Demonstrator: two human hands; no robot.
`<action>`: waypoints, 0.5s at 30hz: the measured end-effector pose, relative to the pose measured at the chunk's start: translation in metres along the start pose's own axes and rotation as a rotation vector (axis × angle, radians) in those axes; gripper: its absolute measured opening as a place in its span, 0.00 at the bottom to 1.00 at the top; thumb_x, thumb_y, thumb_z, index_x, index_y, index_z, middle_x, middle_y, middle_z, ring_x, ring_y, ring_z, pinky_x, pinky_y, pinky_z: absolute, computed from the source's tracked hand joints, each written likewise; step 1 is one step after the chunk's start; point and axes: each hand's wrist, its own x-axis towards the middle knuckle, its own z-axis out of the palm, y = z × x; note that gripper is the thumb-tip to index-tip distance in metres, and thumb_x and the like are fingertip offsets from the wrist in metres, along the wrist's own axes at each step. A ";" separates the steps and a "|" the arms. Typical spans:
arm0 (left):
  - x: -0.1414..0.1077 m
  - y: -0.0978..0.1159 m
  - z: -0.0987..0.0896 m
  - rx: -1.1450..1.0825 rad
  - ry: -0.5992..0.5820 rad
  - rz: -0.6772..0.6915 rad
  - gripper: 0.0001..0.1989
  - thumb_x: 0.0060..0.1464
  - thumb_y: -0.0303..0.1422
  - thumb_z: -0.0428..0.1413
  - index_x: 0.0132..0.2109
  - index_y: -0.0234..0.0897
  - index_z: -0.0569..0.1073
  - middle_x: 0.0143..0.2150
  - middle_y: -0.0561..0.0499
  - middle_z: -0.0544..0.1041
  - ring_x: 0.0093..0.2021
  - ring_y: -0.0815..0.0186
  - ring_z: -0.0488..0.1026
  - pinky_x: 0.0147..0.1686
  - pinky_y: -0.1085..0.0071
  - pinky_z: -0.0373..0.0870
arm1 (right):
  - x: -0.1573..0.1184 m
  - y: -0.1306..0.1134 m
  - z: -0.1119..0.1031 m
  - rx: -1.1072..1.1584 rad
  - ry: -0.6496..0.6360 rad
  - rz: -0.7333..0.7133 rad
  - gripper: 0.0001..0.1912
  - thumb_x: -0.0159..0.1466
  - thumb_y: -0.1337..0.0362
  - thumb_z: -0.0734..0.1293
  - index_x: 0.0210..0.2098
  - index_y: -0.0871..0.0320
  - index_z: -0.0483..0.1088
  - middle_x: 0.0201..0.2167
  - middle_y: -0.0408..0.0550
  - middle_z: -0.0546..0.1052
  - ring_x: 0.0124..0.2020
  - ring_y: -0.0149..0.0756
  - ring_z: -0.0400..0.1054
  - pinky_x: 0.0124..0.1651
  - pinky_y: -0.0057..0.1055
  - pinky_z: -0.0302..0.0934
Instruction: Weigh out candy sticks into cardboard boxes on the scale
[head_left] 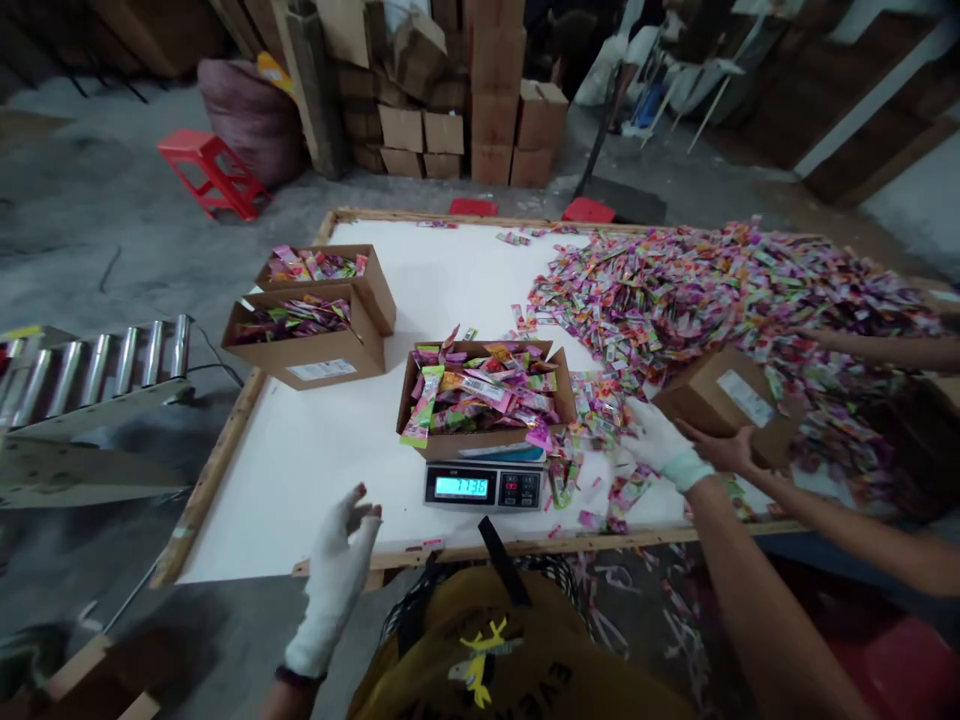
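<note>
A cardboard box (pixel 480 440) filled with pink, purple and green candy packets (pixel 480 390) sits on a digital scale (pixel 484 486) whose lit display seems to read 7736. My left hand (pixel 337 565), in a white fingertip-less glove, hovers over the table's front edge, left of the scale, with fingers apart and nothing in them. To the right of the box, my right hand (pixel 660 440), also gloved, reaches in among loose packets (pixel 604 400). Its fingers look spread, slightly blurred, and I see no packet clearly gripped.
Two filled boxes (pixel 322 365) stand at the table's left. A large packet heap (pixel 720 290) covers the right side, where another person's hands (pixel 724 450) hold a tilted box (pixel 712 400). A roller conveyor (pixel 97 365) is at left; a red stool (pixel 214 170) stands behind.
</note>
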 end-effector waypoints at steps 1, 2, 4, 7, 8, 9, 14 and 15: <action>0.005 0.028 -0.001 0.067 -0.007 0.209 0.27 0.48 0.42 0.68 0.56 0.41 0.78 0.53 0.41 0.79 0.51 0.48 0.78 0.67 0.50 0.68 | -0.003 -0.019 -0.014 0.035 0.033 -0.152 0.38 0.65 0.64 0.71 0.72 0.62 0.65 0.69 0.65 0.69 0.69 0.55 0.65 0.70 0.48 0.62; 0.009 0.057 -0.001 0.127 -0.013 0.397 0.30 0.46 0.43 0.70 0.57 0.41 0.79 0.57 0.40 0.77 0.50 0.48 0.78 0.65 0.51 0.69 | -0.006 -0.042 -0.026 0.062 0.056 -0.325 0.38 0.65 0.62 0.71 0.73 0.59 0.64 0.69 0.62 0.70 0.69 0.55 0.65 0.70 0.50 0.61; 0.016 0.111 -0.001 0.273 -0.092 0.683 0.25 0.48 0.42 0.70 0.54 0.43 0.82 0.55 0.39 0.78 0.52 0.46 0.77 0.63 0.51 0.70 | -0.013 -0.095 -0.042 0.055 0.047 -0.629 0.38 0.65 0.58 0.73 0.73 0.53 0.66 0.66 0.59 0.73 0.66 0.56 0.67 0.68 0.52 0.61; 0.021 0.169 0.006 0.524 -0.277 0.933 0.10 0.58 0.38 0.62 0.44 0.43 0.85 0.46 0.41 0.82 0.47 0.48 0.78 0.59 0.50 0.72 | -0.007 -0.163 -0.049 0.042 -0.033 -0.855 0.23 0.68 0.59 0.71 0.62 0.53 0.78 0.55 0.57 0.80 0.56 0.51 0.73 0.62 0.48 0.64; 0.022 0.181 0.010 0.583 -0.329 0.979 0.10 0.61 0.37 0.59 0.42 0.42 0.85 0.45 0.41 0.82 0.46 0.49 0.78 0.57 0.51 0.72 | 0.000 -0.178 -0.049 0.067 -0.058 -0.870 0.18 0.70 0.60 0.70 0.56 0.55 0.81 0.51 0.56 0.82 0.53 0.48 0.74 0.60 0.45 0.65; 0.023 0.192 0.015 0.622 -0.374 1.006 0.12 0.63 0.35 0.56 0.42 0.41 0.84 0.45 0.42 0.83 0.46 0.51 0.78 0.56 0.52 0.73 | 0.009 -0.190 -0.048 0.100 -0.077 -0.851 0.15 0.71 0.63 0.68 0.52 0.57 0.83 0.48 0.55 0.83 0.50 0.45 0.75 0.59 0.41 0.66; 0.038 0.213 0.074 0.763 -0.649 0.871 0.12 0.61 0.28 0.54 0.44 0.39 0.83 0.45 0.45 0.84 0.45 0.57 0.78 0.49 0.64 0.72 | 0.064 -0.223 -0.042 -0.109 -0.289 -0.525 0.17 0.71 0.69 0.64 0.54 0.59 0.81 0.51 0.53 0.84 0.52 0.42 0.78 0.56 0.32 0.68; 0.045 0.213 0.090 0.800 -0.718 0.812 0.12 0.58 0.27 0.55 0.43 0.38 0.83 0.43 0.46 0.84 0.44 0.57 0.78 0.48 0.65 0.71 | 0.072 -0.229 -0.038 -0.188 -0.352 -0.485 0.16 0.69 0.70 0.66 0.53 0.59 0.81 0.52 0.55 0.84 0.52 0.45 0.79 0.54 0.33 0.69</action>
